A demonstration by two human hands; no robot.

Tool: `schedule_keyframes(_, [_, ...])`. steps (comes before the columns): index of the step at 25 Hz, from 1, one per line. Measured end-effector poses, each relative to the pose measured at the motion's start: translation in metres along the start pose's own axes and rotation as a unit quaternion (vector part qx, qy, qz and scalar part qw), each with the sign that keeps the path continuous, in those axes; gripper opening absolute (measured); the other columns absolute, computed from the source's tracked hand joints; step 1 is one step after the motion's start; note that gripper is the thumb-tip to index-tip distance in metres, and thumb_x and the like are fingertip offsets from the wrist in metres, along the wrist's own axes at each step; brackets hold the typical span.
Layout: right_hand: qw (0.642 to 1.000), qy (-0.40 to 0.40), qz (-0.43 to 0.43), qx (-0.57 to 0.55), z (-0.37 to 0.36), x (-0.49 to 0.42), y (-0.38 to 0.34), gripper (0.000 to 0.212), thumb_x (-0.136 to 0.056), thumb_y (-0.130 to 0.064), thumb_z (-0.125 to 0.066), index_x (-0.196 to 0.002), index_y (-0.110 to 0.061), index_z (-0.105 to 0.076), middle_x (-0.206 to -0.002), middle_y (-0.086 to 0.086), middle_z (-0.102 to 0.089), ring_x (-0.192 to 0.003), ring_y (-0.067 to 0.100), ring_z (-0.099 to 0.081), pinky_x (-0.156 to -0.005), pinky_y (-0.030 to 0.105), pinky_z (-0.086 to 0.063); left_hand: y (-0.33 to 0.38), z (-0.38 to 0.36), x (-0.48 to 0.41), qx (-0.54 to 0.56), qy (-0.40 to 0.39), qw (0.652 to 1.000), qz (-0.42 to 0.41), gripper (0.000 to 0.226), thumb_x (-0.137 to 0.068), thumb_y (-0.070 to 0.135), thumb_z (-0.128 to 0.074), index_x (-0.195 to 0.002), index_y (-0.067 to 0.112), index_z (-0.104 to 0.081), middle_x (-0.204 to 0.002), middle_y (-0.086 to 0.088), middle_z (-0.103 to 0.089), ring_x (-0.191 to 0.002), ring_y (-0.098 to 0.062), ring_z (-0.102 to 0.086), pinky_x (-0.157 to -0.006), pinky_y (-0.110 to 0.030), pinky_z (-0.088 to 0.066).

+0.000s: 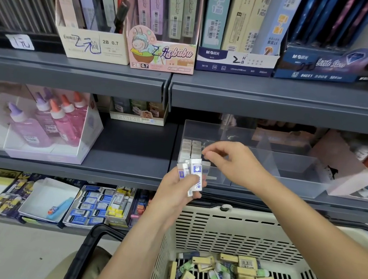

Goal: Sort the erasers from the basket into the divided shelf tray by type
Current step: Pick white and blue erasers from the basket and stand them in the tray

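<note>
Several white erasers [193, 175] are clutched by the left grip [177, 189] at centre frame, while the right grip [236, 162], pinched over the tray's [298, 184] left compartment (holding one or not, I cannot tell), should seat each flush against the stack [191, 149].

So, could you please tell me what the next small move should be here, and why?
Probably lower the right hand into the left compartment of the clear tray, beside the stacked white erasers. It hovers just over them, and the bunch of erasers that the left hand grips looks the same type. Whether the right fingertips pinch one is unclear.
</note>
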State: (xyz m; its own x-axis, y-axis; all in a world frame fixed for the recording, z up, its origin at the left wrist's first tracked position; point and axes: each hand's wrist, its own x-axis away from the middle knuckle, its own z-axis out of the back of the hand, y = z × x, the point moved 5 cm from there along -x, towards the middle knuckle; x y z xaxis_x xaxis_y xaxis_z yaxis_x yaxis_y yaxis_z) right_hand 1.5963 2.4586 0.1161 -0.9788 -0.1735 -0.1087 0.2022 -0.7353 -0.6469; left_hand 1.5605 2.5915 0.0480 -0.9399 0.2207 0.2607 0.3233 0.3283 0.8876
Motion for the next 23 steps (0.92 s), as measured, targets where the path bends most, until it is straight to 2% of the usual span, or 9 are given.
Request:
schedule_keyframes(2, [0.997,-0.035,0.012,-0.062,-0.002,0.006,-0.006,0.009,-0.086,-0.03,-0.063,-0.09,-0.028,-0.071,-0.078,-0.016,-0.067,-0.069,-0.004,-0.058,-0.066,0.011,-0.044,0.0,-0.004,0.002,-0.005,-0.04,0.999,-0.001,0.015,-0.09,0.005,-0.056,-0.101,0.012,-0.063,-0.084,0.0,-0.074,-0.079,-0.01,-0.069,-0.057,-0.018,-0.05])
schedule_keyframes(4, [0.995,-0.049,0.008,-0.086,-0.001,0.009,-0.007,0.004,-0.082,-0.026,-0.068,-0.084,-0.025,-0.071,-0.075,-0.011,-0.068,-0.067,0.001,-0.06,-0.067,0.015,-0.048,0.0,-0.008,0.004,0.016,-0.061,0.998,0.008,0.013,-0.089,0.011,-0.059,-0.101,0.012,-0.064,-0.087,-0.002,-0.074,-0.08,-0.011,-0.069,-0.058,-0.018,-0.051])
schedule_keyframes(8, [0.985,-0.039,-0.023,-0.169,0.009,0.011,0.0,0.008,-0.084,-0.016,-0.067,-0.079,-0.022,-0.069,-0.068,-0.008,-0.07,-0.06,0.002,-0.064,-0.057,0.012,-0.047,0.0,-0.006,0.003,0.099,-0.039,0.993,0.048,0.021,-0.086,0.01,-0.061,-0.106,0.006,-0.063,-0.091,-0.011,-0.073,-0.076,-0.017,-0.07,-0.054,-0.019,-0.052])
schedule_keyframes(12, [0.98,-0.033,-0.047,-0.19,0.012,0.014,0.006,0.008,-0.083,-0.016,-0.067,-0.077,-0.02,-0.069,-0.063,-0.009,-0.07,-0.057,0.002,-0.063,-0.051,0.014,-0.046,-0.002,-0.006,0.004,0.095,-0.035,0.993,0.057,0.035,-0.077,0.017,-0.067,-0.11,0.007,-0.061,-0.092,-0.011,-0.073,-0.078,-0.02,-0.071,-0.052,-0.019,-0.051])
schedule_keyframes(14, [0.98,-0.036,-0.063,-0.184,0.016,0.014,0.009,0.006,-0.084,-0.014,-0.066,-0.08,-0.016,-0.07,-0.062,-0.009,-0.07,-0.056,0.002,-0.062,-0.053,0.015,-0.048,-0.004,-0.004,0.004,0.069,-0.015,0.996,0.046,0.026,-0.083,0.016,-0.065,-0.108,0.008,-0.061,-0.092,-0.008,-0.074,-0.081,-0.02,-0.071,-0.054,-0.019,-0.051])
schedule_keyframes(16, [0.977,-0.014,-0.093,-0.191,0.026,0.009,0.014,0.004,-0.085,-0.01,-0.065,-0.086,-0.011,-0.069,-0.067,-0.005,-0.07,-0.063,0.007,-0.063,-0.064,0.022,-0.052,-0.001,0.002,0.002,0.054,0.028,0.998,0.015,0.017,-0.088,0.016,-0.062,-0.103,0.01,-0.06,-0.087,-0.006,-0.074,-0.082,-0.018,-0.071,-0.054,-0.019,-0.051])
schedule_keyframes(19, [0.994,0.061,-0.084,-0.011,0.044,-0.011,0.015,0.009,-0.084,-0.015,-0.064,-0.09,-0.021,-0.068,-0.082,-0.005,-0.066,-0.078,0.013,-0.062,-0.076,0.026,-0.048,0.006,0.014,0.001,0.059,0.096,0.993,-0.028,0.011,-0.09,0.015,-0.06,-0.099,0.011,-0.06,-0.084,-0.005,-0.07,-0.078,-0.014,-0.07,-0.055,-0.019,-0.051])
schedule_keyframes(21, [0.994,0.028,-0.064,0.082,0.035,-0.023,0.007,0.012,-0.084,-0.02,-0.065,-0.095,-0.022,-0.069,-0.087,-0.008,-0.063,-0.084,0.011,-0.06,-0.078,0.021,-0.045,0.007,0.016,0.001,0.058,0.112,0.991,-0.035,0.01,-0.09,0.014,-0.06,-0.099,0.011,-0.059,-0.084,-0.005,-0.069,-0.076,-0.014,-0.069,-0.055,-0.019,-0.052])
schedule_keyframes(23, [0.992,-0.041,-0.052,0.11,0.012,-0.03,0.005,0.012,-0.084,-0.023,-0.065,-0.095,-0.022,-0.07,-0.088,-0.01,-0.063,-0.083,0.009,-0.06,-0.077,0.02,-0.045,0.006,0.015,0.001,0.047,0.112,0.992,-0.031,0.01,-0.089,0.013,-0.061,-0.099,0.013,-0.059,-0.083,-0.004,-0.069,-0.076,-0.013,-0.07,-0.055,-0.019,-0.052])
